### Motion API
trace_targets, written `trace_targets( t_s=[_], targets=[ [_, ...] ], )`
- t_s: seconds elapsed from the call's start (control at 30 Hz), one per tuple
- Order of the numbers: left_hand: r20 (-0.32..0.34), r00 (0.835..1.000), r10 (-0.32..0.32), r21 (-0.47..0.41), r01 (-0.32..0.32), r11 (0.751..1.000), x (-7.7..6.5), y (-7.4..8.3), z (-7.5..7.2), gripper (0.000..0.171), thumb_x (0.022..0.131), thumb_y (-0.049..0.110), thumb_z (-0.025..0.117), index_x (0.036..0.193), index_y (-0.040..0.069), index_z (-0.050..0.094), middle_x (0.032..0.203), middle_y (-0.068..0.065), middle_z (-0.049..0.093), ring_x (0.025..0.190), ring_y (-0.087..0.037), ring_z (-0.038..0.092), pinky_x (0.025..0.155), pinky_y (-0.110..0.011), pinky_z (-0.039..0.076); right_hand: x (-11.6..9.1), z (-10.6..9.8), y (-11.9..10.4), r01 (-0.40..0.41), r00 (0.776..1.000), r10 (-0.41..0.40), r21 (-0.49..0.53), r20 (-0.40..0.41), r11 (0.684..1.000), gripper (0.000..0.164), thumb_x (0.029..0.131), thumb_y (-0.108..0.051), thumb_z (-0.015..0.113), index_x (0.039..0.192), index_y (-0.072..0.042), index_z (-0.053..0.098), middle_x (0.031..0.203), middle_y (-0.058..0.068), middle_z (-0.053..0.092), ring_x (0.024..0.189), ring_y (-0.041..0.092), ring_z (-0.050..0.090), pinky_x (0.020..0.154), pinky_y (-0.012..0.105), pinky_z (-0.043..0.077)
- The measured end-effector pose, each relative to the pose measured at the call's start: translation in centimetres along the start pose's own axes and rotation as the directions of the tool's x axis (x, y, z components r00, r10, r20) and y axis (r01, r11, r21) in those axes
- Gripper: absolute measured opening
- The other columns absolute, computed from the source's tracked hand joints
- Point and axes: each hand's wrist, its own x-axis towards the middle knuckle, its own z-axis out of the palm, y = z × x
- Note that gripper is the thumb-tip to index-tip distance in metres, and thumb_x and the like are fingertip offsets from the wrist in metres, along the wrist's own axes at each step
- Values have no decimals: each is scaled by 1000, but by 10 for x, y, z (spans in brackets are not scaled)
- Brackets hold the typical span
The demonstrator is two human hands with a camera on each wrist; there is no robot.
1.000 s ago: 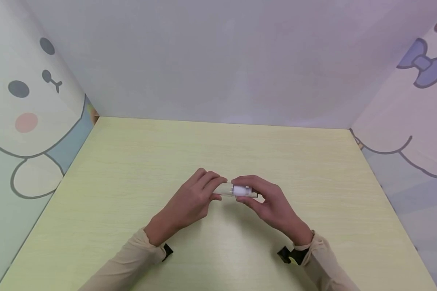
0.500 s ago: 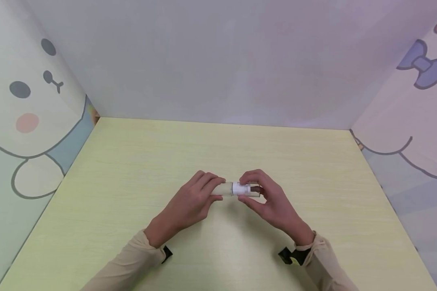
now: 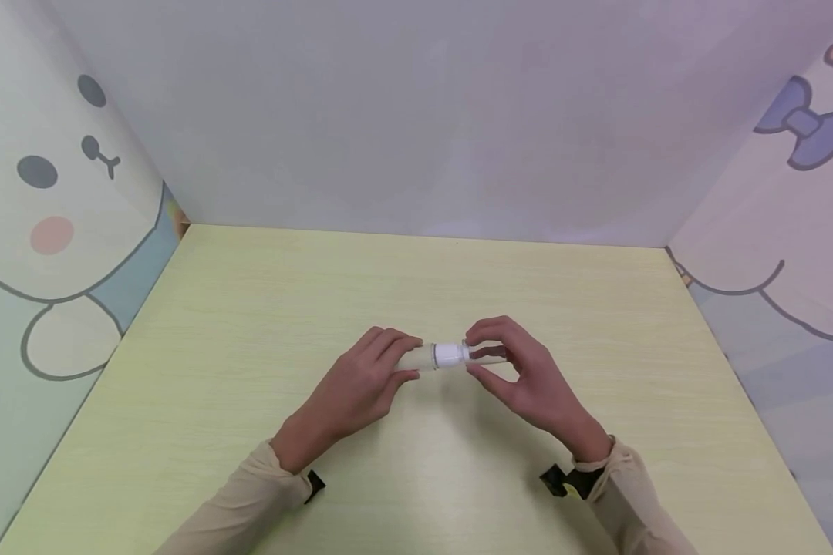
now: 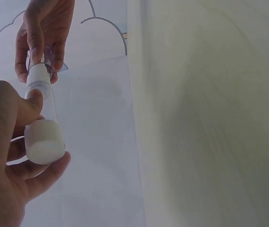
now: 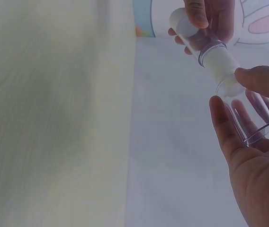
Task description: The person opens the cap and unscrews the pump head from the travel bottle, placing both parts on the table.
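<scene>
My left hand (image 3: pixel 357 378) grips a slim clear pump bottle (image 3: pixel 416 358) lying sideways above the table, its thumb on one side and fingers on the other. In the left wrist view the bottle's white base (image 4: pixel 45 144) faces the camera. A white collar (image 3: pixel 447 354) with a pump top points toward my right hand (image 3: pixel 531 378). That hand pinches a clear cylindrical cap (image 5: pixel 260 113) between thumb and fingers. Most of the white collar is outside the cap; the cap's mouth is near the pump tip. Whether they still overlap I cannot tell.
A pale wood-grain table (image 3: pixel 284 285) lies under both hands. A plain light wall (image 3: pixel 416 116) rises at the back, with cartoon-printed panels on the left (image 3: pixel 55 193) and right (image 3: pixel 757 216). Dark straps with black pieces (image 3: pixel 562 482) are at the wrists.
My right hand has moved right, and the clear cap has slid along the white collar away from the bottle body. My left hand has shifted slightly left with the bottle.
</scene>
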Motion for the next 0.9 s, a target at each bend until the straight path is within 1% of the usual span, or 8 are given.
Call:
trace_targets(
  t_s=[0.2,0.27,0.33,0.5,0.67,0.8,0.9],
  targets=[
    [-13,1000,-4,-1,4,1000,-1,-2,1,39,93,22,80,126,7,67,118,-4,67,104,-20,63,86,-28,60,1,-6,3,0,1000,0,-34,-8,999,42,88,8,78,125,-6,63,125,8,63,113,19,64,92,36,62],
    [-16,1000,-4,-5,4,1000,-2,-2,1,38,93,21,80,126,7,66,118,-4,67,104,-20,63,86,-27,60,1,-6,4,-10,1000,9,-50,-11,999,42,88,7,78,125,-8,64,125,6,63,113,18,63,92,36,62],
    [-18,1000,-3,-9,3,1000,-2,-2,1,38,94,21,79,127,7,66,118,-3,67,104,-19,63,85,-27,60,1,-7,5,-11,1000,10,-67,-14,998,42,88,7,78,124,-8,64,125,6,63,113,20,63,92,37,62],
    [-23,1000,-5,-16,5,1000,-2,-2,0,37,95,21,79,127,7,66,118,-3,67,103,-19,63,84,-26,59,3,-8,6,-10,1000,9,-139,-10,990,41,87,7,79,123,-7,65,125,4,63,113,24,64,90,37,63],
    [-33,999,-4,-16,4,1000,-2,-3,0,37,95,21,78,126,7,66,117,-3,67,103,-19,64,83,-26,59,6,-9,11,18,1000,-18,-210,-1,977,43,85,8,80,123,-6,65,125,4,62,114,23,65,86,43,64],
    [-41,999,-4,-17,3,1000,-2,-3,0,38,93,20,80,126,7,66,117,-3,67,101,-19,64,81,-26,59,8,-10,17,28,1000,-28,-262,5,965,44,84,10,81,121,-7,64,124,5,62,113,21,65,86,37,64],
    [-43,999,-6,-19,5,1000,-3,-3,0,38,93,19,80,127,6,66,116,-2,67,101,-19,63,80,-26,59,10,-10,23,8,1000,-6,-287,10,958,42,85,8,80,120,-7,64,123,4,62,112,23,66,87,32,63]
  ],
)
